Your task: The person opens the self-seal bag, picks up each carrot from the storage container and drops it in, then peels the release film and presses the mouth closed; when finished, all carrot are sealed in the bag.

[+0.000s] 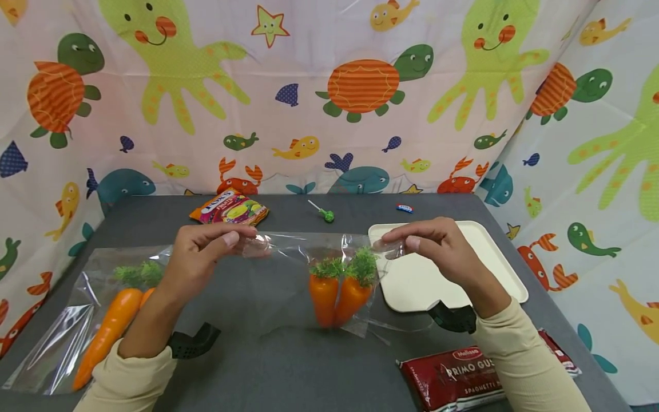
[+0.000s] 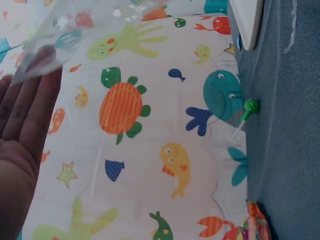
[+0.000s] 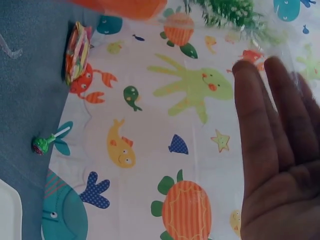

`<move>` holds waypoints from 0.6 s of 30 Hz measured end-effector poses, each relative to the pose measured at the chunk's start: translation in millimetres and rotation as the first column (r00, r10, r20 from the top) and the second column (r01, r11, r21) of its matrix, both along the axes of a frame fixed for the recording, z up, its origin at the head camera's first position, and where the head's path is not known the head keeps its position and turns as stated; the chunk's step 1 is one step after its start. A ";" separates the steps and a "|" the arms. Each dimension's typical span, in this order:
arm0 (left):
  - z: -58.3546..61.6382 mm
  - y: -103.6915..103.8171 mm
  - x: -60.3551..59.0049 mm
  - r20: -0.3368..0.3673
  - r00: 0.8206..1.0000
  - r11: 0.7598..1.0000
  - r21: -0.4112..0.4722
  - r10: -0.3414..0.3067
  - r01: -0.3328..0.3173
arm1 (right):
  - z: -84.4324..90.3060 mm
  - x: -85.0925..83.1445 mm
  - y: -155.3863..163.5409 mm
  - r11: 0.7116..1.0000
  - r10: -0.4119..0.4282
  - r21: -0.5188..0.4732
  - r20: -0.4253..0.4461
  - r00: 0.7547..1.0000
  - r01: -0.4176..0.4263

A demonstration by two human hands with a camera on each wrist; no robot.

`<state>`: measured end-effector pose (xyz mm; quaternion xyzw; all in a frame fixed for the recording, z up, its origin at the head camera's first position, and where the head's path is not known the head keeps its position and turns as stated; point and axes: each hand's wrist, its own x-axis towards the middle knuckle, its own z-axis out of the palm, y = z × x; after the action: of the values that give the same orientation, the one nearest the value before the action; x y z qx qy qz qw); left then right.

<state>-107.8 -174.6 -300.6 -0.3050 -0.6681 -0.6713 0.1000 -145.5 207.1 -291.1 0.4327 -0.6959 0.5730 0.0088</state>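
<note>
A clear plastic bag [image 1: 280,280] hangs upright between both hands over the table. Inside, toward its right side, are two short orange toy carrots [image 1: 323,300] with green leafy tops [image 1: 362,266]. My left hand [image 1: 198,257] pinches the bag's upper left corner between thumb and fingers. At the upper right corner, my right hand [image 1: 445,252] pinches the film the same way. Orange and green tops [image 3: 227,12] show through the film at the top of the right wrist view. Beneath my left forearm, a second clear bag [image 1: 62,320] lies with longer carrots [image 1: 110,332], partly covered by the arm.
A cream tray [image 1: 432,286] lies behind the right hand. Red spaghetti packs [image 1: 453,380] sit at the front right, partly under the right forearm. Along the back are a colourful candy bag [image 1: 231,208], a green lollipop [image 1: 326,214] and a small blue-red wrapped sweet [image 1: 404,208].
</note>
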 end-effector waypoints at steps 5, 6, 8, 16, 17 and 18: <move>5.8 7.1 8.8 0.036 0.950 0.936 -0.184 0.310 -0.299 | -0.3 2.2 -5.3 0.995 -0.097 -0.006 0.013 0.995 0.097; 6.6 8.6 9.7 0.048 0.946 0.933 -0.189 0.321 -0.307 | 0.0 3.0 -6.1 0.994 -0.111 -0.003 0.019 0.994 0.111; 7.5 10.8 11.1 0.062 0.943 0.932 -0.187 0.327 -0.311 | 0.8 3.8 -6.9 0.992 -0.125 0.005 0.041 0.991 0.125; 6.9 13.7 11.4 0.022 0.940 0.930 -0.150 0.342 -0.335 | 5.1 3.4 -6.6 0.995 -0.102 0.006 0.103 0.989 0.102; 6.6 14.2 11.3 0.015 0.940 0.931 -0.141 0.342 -0.337 | 5.2 3.7 -6.9 0.995 -0.104 0.002 0.105 0.989 0.104; 6.4 14.9 11.3 0.012 0.940 0.932 -0.133 0.342 -0.337 | 5.3 4.0 -7.4 0.995 -0.103 -0.002 0.107 0.989 0.104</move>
<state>-96.5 -159.7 -294.2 -0.1789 -0.7543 -0.6046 0.1828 -141.4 199.7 -285.8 0.3645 -0.7148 0.5968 0.0030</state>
